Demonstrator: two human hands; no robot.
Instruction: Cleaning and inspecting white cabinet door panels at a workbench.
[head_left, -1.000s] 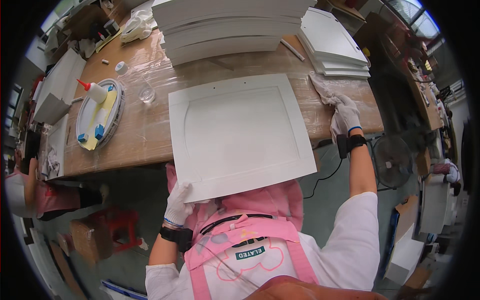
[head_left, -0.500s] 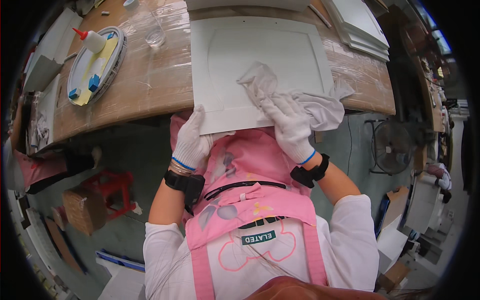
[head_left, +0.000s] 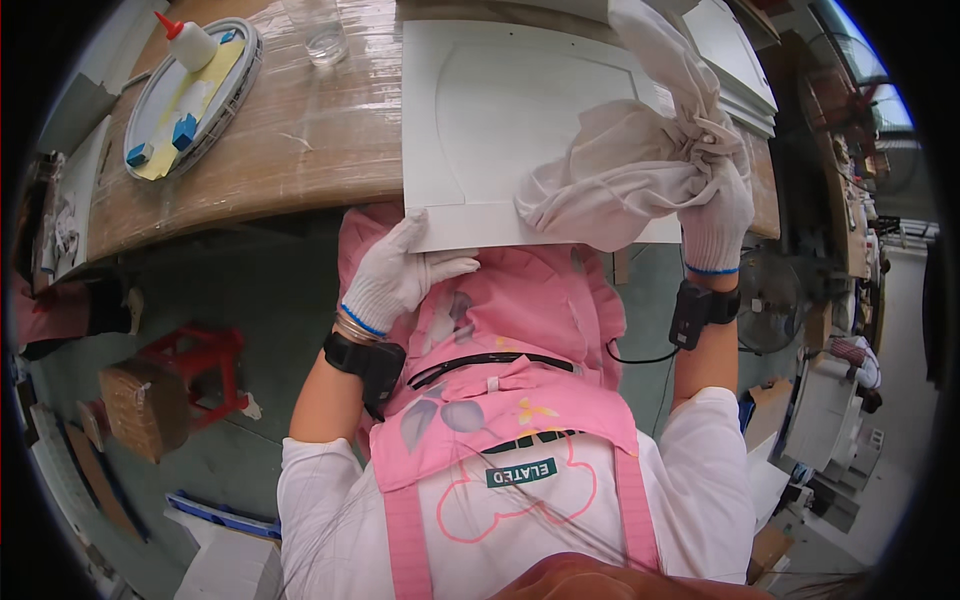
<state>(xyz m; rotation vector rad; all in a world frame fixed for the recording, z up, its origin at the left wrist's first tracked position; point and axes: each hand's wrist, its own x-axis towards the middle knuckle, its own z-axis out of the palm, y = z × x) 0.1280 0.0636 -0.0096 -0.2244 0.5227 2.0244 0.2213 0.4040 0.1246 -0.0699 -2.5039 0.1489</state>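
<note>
A white square panel (head_left: 490, 110) with a raised frame lies flat on the wooden table (head_left: 300, 150), its near edge overhanging toward me. My left hand (head_left: 400, 278), in a white glove, rests with its fingers under the panel's near left edge. My right hand (head_left: 718, 215), also gloved, grips a bunched off-white cloth (head_left: 620, 170) that lies spread over the panel's right half. I wear a pink apron, with a black band on each wrist.
A round grey tray (head_left: 190, 95) with a glue bottle, yellow sheet and blue blocks sits at the table's left. A clear cup (head_left: 325, 35) stands behind it. Stacked white panels (head_left: 735, 60) are at the far right. A red stool (head_left: 195, 375) and a fan (head_left: 775, 295) stand on the floor.
My right hand took the cloth from the table's right end, wiped across the panel's middle, then dragged it to the panel's right edge. My left hand stayed at the near edge.
</note>
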